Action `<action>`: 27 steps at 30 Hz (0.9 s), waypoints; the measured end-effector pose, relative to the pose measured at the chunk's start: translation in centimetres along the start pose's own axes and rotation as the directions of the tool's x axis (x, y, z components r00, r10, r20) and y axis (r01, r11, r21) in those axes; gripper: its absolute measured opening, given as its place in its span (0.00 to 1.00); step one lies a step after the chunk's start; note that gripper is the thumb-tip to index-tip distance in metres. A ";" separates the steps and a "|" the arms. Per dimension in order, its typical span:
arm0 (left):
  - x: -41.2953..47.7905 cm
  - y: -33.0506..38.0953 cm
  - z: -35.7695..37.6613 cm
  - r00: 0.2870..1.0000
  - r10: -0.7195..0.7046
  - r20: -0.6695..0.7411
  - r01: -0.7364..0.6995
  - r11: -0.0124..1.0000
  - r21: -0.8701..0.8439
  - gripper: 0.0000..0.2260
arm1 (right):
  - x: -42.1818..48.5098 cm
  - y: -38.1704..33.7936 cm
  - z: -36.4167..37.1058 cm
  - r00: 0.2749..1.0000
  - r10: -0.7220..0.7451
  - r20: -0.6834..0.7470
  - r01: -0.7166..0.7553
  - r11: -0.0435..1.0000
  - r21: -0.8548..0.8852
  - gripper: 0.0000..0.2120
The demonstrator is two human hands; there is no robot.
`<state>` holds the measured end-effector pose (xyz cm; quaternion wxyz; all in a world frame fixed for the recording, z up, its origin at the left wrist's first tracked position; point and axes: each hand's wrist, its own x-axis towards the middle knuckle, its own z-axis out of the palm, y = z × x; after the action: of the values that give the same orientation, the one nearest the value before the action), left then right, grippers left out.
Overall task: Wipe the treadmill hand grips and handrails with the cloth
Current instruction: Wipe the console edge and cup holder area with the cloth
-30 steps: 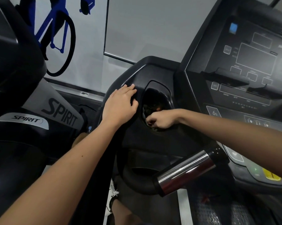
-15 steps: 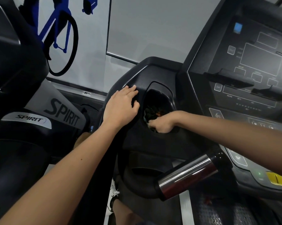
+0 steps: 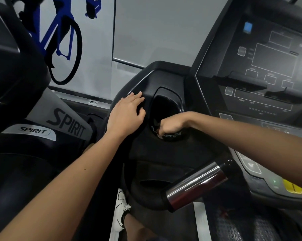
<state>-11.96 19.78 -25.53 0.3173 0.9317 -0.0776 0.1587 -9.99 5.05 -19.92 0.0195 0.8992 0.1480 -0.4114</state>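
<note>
My right hand is curled round a dark cloth at the near rim of the treadmill's left cup holder. Only a crumpled edge of the cloth shows under my fist. My left hand rests flat, fingers straight, on the black console shoulder just left of the cup holder. A chrome hand grip juts out below my right forearm, untouched.
The treadmill console panel with buttons fills the right side. A yellow safety key sits at the lower right. Another machine marked SPIRIT stands close on the left. The treadmill belt and my white shoe lie below.
My right hand with the cloth has shifted a little along the cup holder's near rim. My left hand has stayed on the console shoulder.
</note>
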 end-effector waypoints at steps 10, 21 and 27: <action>0.0 0.0 0.1 1.000 0.000 -0.006 0.000 1.000 0.017 0.19 | 1.0 0.3 1.2 0.997 -0.007 0.075 0.015 0.994 -0.110 0.17; -0.1 -0.1 -0.1 1.000 -0.002 0.025 0.002 1.000 0.002 0.19 | 1.5 -2.3 1.8 0.967 0.051 -0.250 -0.193 0.786 -0.588 0.17; -0.1 0.1 -0.1 1.000 -0.019 0.002 0.019 1.000 -0.010 0.19 | 0.7 -0.8 0.1 0.997 -0.017 -0.075 0.029 0.987 0.156 0.15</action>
<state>-12.08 19.82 -25.40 0.3234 0.9310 -0.0697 0.1543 -9.90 6.00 -20.46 -0.0615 0.9106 0.1262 -0.3886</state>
